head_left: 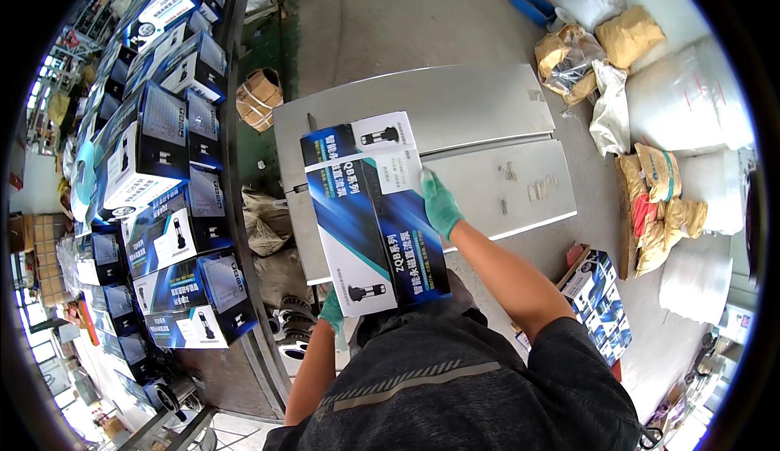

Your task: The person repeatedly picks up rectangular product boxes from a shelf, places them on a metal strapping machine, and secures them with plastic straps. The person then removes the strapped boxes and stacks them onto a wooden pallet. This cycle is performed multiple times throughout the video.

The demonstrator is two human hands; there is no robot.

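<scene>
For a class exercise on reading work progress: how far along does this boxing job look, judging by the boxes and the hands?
Done: many blue and white boxes stand stacked on the left. In hand: one long box lies on the metal table, the right hand on its right edge, the left hand at its near corner. Left: flat cartons wait in a stack on the floor at right; how many is unclear.

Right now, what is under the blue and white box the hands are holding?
Under the blue and white box lies the grey metal table, bare around its edges. The right hand grips its side, the left hand its near corner. Whatever sits directly beneath is covered.
</scene>
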